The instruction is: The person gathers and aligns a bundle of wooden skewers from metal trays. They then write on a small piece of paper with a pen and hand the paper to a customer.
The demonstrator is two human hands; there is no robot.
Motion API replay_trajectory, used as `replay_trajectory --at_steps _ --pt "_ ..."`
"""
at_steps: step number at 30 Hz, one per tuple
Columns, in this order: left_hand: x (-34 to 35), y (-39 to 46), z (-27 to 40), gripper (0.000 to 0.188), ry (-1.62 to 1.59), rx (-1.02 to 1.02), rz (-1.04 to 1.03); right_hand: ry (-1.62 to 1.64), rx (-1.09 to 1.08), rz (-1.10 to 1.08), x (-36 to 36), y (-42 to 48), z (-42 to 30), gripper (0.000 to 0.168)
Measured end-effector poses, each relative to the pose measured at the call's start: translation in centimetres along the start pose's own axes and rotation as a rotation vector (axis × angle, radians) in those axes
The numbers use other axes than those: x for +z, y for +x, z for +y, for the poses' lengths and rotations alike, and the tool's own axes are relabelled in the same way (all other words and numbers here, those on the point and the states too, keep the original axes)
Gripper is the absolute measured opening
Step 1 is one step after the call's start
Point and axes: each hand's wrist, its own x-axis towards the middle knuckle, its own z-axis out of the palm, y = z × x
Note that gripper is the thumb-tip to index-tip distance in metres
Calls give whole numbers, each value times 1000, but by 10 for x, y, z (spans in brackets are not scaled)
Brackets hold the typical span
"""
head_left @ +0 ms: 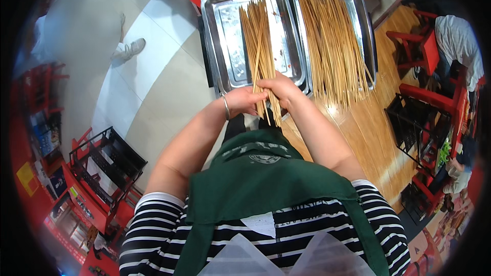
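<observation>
Both my hands grip one bundle of bamboo skewers [257, 38] near its lower end. My left hand [245, 99], with a metal bangle at the wrist, closes on it from the left. From the right, my right hand [282, 88] wraps the same bundle, its thumb across the sticks. The skewers' far part lies over a shallow stainless steel tray [230, 46], which has small red and pale bits on its bottom. Beside it on the right, a second steel tray [357, 11] holds a larger, loosely fanned pile of skewers [330, 46] that overhangs the near rim.
Red chairs [429, 46] and a black rack [410, 119] stand at the right. Another black rack [109, 161] is at the lower left. Seated people show at the top and right; a walking person's shoe [134, 47] is on the tiled floor at the left.
</observation>
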Motion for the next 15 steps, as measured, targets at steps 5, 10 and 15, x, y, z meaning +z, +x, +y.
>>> replay_trajectory --at_steps 5,10,15 --pt "-14 8 1 28 -86 113 -107 -87 -110 1 2 6 4 44" --pt "7 -6 10 23 -158 15 56 -80 -76 18 1 7 0 40" --pt "14 -10 8 23 -267 113 91 -106 -19 72 1 4 -7 37"
